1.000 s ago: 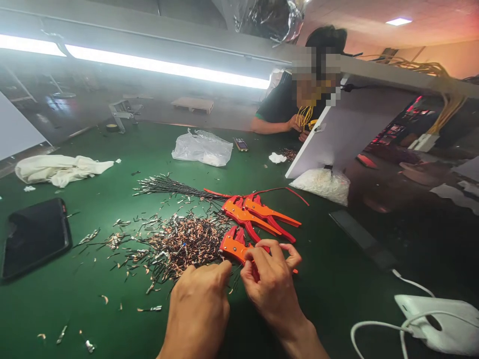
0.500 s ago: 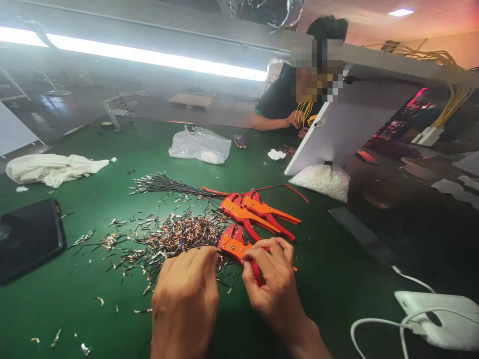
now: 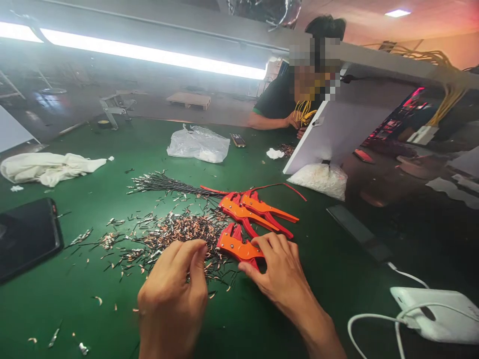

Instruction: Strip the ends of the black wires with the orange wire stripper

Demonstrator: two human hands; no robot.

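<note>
My left hand (image 3: 174,294) is closed in a pinch over the near side of a pile of wire offcuts (image 3: 183,232); whatever its fingertips hold is hidden. Around the handles of the nearest orange-and-red wire stripper (image 3: 235,245) curls my right hand (image 3: 279,267), its thumb below and its fingers on top. Just beyond lie two more wire strippers, a middle one (image 3: 239,209) and a far one (image 3: 258,204). A bundle of black wires (image 3: 168,184) with silvery ends stretches left from behind them, and a thin red strip (image 3: 269,187) lies nearby.
A black tablet-like device (image 3: 28,239) and white cloth (image 3: 52,167) lie left. Farther back are a clear plastic bag (image 3: 198,144) and a small phone (image 3: 238,140). At right sit a stuffed bag (image 3: 320,180) and white power bank (image 3: 437,314) with cable. Opposite, a person (image 3: 277,104) handles yellow wires.
My left hand has drawn back left and toward me, away from the stripper's jaws. My right hand has shifted slightly right, its thumb and fingers spreading wider on the handles.
</note>
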